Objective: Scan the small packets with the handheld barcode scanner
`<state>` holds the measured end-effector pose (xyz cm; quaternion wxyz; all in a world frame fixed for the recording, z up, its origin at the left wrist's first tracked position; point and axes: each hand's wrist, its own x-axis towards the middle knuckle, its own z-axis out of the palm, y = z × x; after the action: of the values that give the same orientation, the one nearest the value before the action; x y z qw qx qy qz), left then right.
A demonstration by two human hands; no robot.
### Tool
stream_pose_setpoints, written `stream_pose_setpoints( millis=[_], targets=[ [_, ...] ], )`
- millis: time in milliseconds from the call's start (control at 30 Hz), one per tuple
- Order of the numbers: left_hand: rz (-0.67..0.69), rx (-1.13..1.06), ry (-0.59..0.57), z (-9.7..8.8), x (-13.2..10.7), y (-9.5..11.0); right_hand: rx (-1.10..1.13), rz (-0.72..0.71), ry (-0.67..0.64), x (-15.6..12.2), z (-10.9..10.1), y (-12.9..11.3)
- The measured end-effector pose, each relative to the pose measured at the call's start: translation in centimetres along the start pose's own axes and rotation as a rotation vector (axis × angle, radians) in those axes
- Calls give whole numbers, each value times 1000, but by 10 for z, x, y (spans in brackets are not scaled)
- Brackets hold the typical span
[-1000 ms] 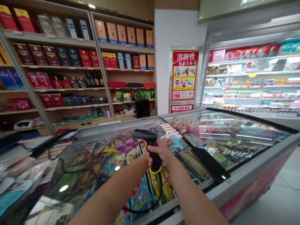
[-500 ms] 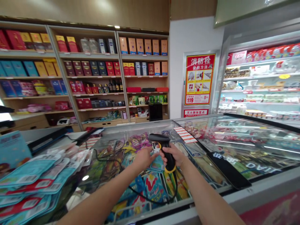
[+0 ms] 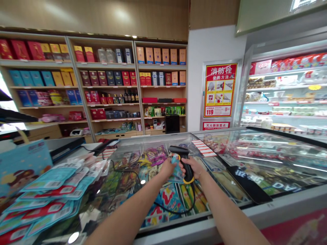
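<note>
My right hand [image 3: 197,168] is wrapped around the handle of a black and yellow barcode scanner [image 3: 188,173], whose head points left. Close to the scanner's front, my left hand [image 3: 167,168] is closed in a pinch. A small light-blue and white patch shows at its fingertips, too small to name. Both hands are above the glass lid of a chest freezer [image 3: 176,231] filled with colourful ice-cream packets [image 3: 170,199]. From the scanner's grip a black cable [image 3: 176,212] loops down and runs left across the glass.
At left lies a fanned pile of blue and red packets [image 3: 51,200] beside a light-blue printed bag [image 3: 28,166]. A black handle strip [image 3: 249,185] crosses the freezer at right. Shelves of boxes [image 3: 109,78] and a lit display fridge [image 3: 283,92] stand behind.
The view has shifted, so more of the printed bag shows at left. My left hand has turned slightly by the scanner, and a light-blue patch shows where a white one did. My right hand keeps its grip.
</note>
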<state>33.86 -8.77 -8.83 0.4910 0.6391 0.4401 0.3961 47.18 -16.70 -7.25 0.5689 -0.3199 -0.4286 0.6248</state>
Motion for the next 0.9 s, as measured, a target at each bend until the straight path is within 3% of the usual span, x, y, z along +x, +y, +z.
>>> stream_pose_setpoints(
  millis=[100, 200, 300, 400, 533, 700, 900],
  targets=[
    [-97, -284, 107, -24, 9, 5, 6, -1, 22, 1, 5, 0],
    [-17, -497, 250, -48, 18, 1, -32, -4, 117, 7, 17, 1],
    [8, -617, 321, -58, 26, -8, -150, 7, 266, 14, 31, 4],
    [50, -663, 308, -57, 30, -15, -281, 34, 312, 10, 34, 4],
    [112, -674, 267, -50, 34, -18, -432, 60, 293, -7, 23, -3],
    [201, -650, 301, -43, 37, -19, -437, 104, 223, -17, 13, -11],
    [218, -626, 314, -38, 40, -22, -421, 122, 150, -19, 17, -12]
  ],
)
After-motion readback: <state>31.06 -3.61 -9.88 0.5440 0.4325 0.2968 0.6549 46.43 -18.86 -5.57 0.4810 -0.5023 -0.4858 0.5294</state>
